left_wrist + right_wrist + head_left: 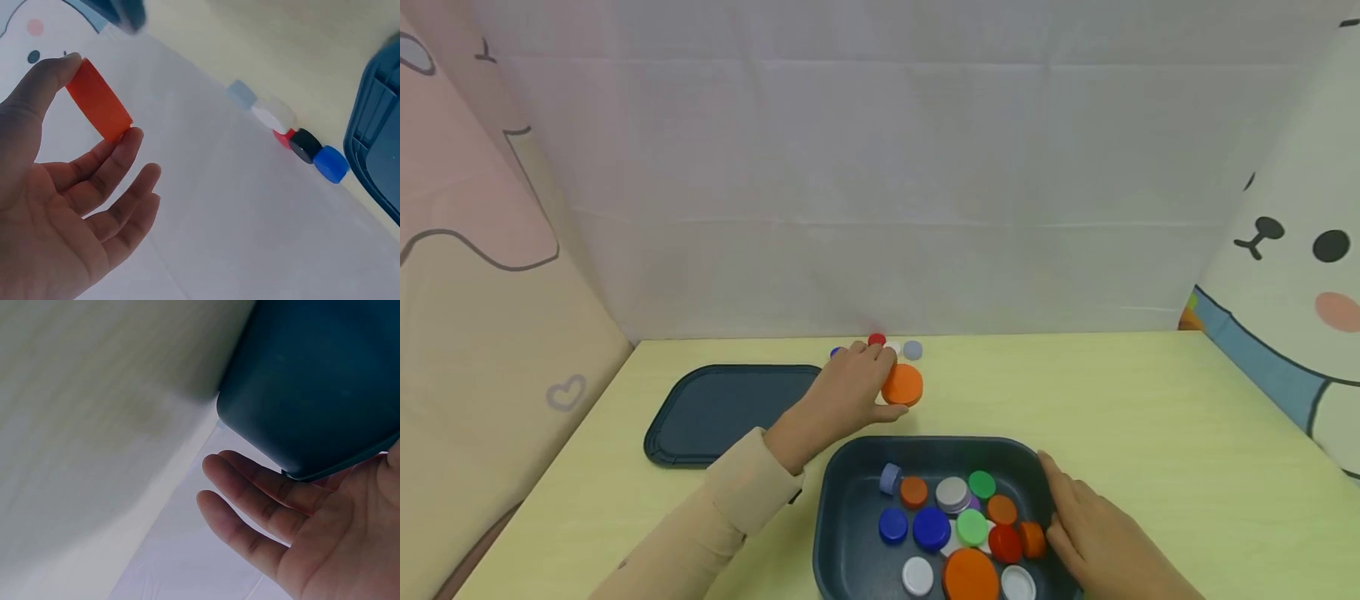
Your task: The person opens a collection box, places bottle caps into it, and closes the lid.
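Observation:
My left hand (838,396) pinches a large orange bottle cap (902,385) between thumb and fingertips, raised above the table behind the deep dark tray. The left wrist view shows this orange cap edge-on, the other fingers spread apart. With my right hand (1101,533) I hold the right rim of the deep tray (826,533), thumb at the inner side and fingers outside. Inside lie several caps, among them a big orange cap (971,575), a blue cap (932,529), a light green cap (972,527) and a red cap (1005,543).
Against the back wall stands a row of small caps: light blue (241,95), white (274,114), red (284,138), black (305,145) and blue (331,164). A shallow dark tray (730,412) lies on the left of the yellowish table (1150,417). Printed cloth hangs around the sides.

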Available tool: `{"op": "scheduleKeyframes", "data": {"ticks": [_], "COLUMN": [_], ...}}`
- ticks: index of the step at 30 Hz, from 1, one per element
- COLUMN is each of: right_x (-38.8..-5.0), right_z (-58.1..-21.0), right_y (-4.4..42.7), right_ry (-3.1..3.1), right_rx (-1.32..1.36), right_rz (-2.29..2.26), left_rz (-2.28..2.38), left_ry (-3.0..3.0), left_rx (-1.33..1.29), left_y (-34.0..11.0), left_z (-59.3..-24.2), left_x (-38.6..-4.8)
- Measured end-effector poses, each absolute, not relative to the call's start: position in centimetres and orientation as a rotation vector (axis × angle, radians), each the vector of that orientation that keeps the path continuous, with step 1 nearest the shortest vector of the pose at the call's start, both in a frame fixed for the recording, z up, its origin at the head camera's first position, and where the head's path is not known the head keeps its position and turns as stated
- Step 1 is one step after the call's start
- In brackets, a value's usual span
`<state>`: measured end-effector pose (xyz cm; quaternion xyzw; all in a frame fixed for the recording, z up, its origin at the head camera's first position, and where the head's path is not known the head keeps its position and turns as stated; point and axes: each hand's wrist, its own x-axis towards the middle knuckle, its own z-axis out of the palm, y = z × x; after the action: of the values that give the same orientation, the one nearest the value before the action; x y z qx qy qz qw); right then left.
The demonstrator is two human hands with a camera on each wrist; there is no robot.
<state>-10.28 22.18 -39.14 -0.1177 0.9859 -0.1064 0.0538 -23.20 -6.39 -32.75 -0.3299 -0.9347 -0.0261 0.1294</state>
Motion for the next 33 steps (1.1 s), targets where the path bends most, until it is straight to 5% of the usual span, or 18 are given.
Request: {"op": "scheduleKeyframes", "data": {"ticks": [19, 33], "right_x": [-10.3, -10.2], "right_z": [-39.2, -39.4], "right_y": [22.2, 22.2], "right_ry": [3.041, 3.057], "right_rx": [-0.394, -0.402], "right_rz": [-0.292, -0.319], "left_rz": [-0.037, 0.084], "left_ry": [-2.891, -2.925], "left_rx": [-1.095, -1.162], "left_y": [-6.4, -5.9], "left_z": [-33.0, -35.1], "left_x": [-16.2, -14.9]}}
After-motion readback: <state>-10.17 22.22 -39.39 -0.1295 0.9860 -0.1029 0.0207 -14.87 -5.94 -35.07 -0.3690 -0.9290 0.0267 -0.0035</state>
